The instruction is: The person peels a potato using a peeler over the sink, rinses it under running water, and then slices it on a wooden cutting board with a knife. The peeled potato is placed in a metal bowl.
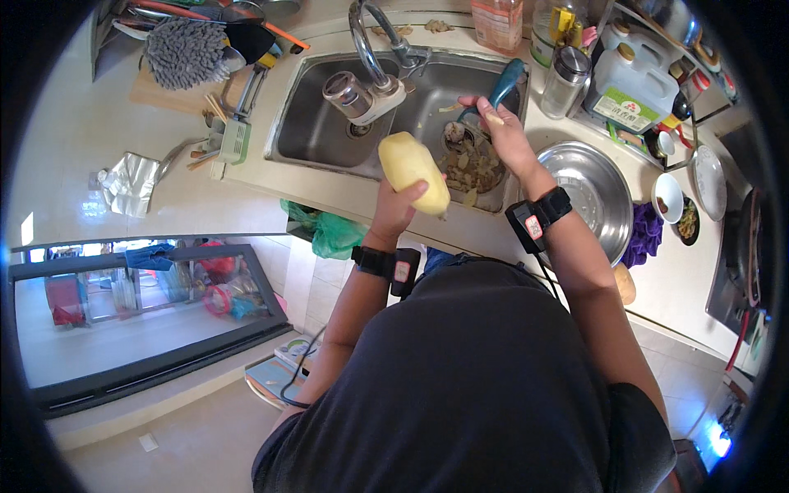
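A large peeled potato [412,172] rests in my left hand [394,206], over the front edge of the double-bowl steel sink [431,117]. My right hand [502,132] is above the right bowl, its fingers around a teal-handled peeler [507,83]; the peeler's head is mostly hidden by the fingers. A small pale piece of peel [494,118] lies against the fingers of that hand. Below, potato peelings [471,169] cover the drain area of the right bowl, with a small brownish lump [454,131] among them.
The chrome faucet [368,49] with a filter [363,98] reaches over the sink's middle. A large steel basin [588,191] stands right of the sink, near an unpeeled potato [624,285], a purple cloth [643,234] and a white bowl [667,197]. A glass jar [562,83] stands behind the basin.
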A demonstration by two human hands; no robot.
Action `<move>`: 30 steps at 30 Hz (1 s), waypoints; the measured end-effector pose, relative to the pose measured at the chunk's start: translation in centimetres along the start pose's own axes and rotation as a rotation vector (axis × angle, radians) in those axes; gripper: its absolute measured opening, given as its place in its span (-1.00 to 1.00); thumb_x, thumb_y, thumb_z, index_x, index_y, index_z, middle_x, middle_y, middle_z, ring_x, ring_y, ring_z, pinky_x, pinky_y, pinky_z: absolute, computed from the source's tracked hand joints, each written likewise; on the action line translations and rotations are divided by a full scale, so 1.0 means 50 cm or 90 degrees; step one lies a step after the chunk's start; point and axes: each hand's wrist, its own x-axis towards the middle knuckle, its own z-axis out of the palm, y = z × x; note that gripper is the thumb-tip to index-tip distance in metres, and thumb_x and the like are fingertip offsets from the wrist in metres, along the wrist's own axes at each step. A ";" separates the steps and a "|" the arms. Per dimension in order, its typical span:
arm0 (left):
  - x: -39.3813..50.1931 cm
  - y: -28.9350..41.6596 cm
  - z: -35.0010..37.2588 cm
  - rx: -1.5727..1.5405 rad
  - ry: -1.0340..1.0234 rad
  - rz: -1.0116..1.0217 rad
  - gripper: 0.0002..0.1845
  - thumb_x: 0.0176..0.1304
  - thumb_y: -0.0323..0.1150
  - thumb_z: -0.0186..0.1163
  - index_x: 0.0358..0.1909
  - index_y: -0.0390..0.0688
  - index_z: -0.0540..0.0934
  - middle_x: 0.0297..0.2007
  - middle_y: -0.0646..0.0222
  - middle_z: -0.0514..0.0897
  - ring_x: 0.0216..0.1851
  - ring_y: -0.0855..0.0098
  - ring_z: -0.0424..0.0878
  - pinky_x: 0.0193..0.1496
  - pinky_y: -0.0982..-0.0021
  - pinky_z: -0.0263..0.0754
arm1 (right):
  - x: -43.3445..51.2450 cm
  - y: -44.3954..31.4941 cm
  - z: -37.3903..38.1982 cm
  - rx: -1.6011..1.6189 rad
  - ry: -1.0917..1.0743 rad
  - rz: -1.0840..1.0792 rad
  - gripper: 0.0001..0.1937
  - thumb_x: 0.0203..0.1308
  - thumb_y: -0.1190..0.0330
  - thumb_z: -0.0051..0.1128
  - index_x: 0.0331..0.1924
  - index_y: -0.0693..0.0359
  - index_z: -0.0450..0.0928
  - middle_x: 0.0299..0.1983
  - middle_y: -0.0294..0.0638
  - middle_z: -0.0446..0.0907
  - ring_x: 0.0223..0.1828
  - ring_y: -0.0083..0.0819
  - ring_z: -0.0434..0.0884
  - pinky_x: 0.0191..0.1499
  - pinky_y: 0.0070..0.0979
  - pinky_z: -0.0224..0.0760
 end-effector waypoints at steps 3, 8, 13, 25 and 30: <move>0.005 -0.008 -0.003 -0.189 -0.002 -0.024 -0.43 0.31 -0.13 -0.05 0.28 -0.18 0.16 0.09 0.15 0.45 0.11 0.12 0.45 0.15 0.03 0.39 | -0.008 -0.017 0.015 0.219 0.040 0.046 -0.53 0.40 0.03 -0.28 0.01 0.27 0.47 -0.11 -0.26 0.58 0.02 -0.42 0.50 0.13 -0.45 0.31; 0.012 -0.010 -0.003 -0.268 0.050 -0.064 -0.28 0.26 0.29 -0.21 0.19 -0.11 0.31 -0.01 0.18 0.51 -0.26 0.31 0.55 -0.26 0.30 0.52 | -0.029 -0.050 0.049 0.410 0.017 0.085 -0.54 0.39 0.04 -0.26 0.03 0.29 0.42 -0.12 -0.21 0.58 0.01 -0.32 0.54 0.06 -0.36 0.42; 0.016 -0.016 -0.001 -0.336 0.022 -0.150 -0.30 0.24 0.32 -0.21 0.10 -0.08 0.39 -0.16 0.20 0.56 -0.46 0.40 0.48 -0.48 0.44 0.40 | -0.054 -0.078 0.112 0.083 -0.072 -0.122 -0.54 0.43 0.06 -0.34 -0.08 0.23 0.55 -0.20 -0.27 0.59 -0.17 -0.58 0.50 0.04 -0.58 0.30; 0.033 -0.018 0.050 -0.677 0.051 -0.111 -0.37 0.22 0.18 0.01 0.09 -0.14 0.41 -0.10 0.20 0.53 -0.19 0.33 0.52 -0.04 0.31 0.45 | -0.023 0.086 -0.005 -0.788 0.031 -0.200 -0.68 0.31 0.17 -0.05 -0.08 0.24 0.53 -0.07 -0.08 0.56 -0.08 -0.16 0.58 -0.04 -0.39 0.42; 0.064 -0.045 0.007 -0.755 0.111 -0.079 -0.44 0.22 0.00 0.11 0.10 -0.21 0.41 -0.01 0.10 0.51 0.02 0.17 0.46 0.18 0.14 0.31 | -0.056 0.068 -0.014 -0.370 0.017 -0.084 -0.74 0.26 0.32 0.05 0.00 0.17 0.54 -0.07 -0.12 0.57 -0.06 -0.28 0.55 0.02 -0.47 0.37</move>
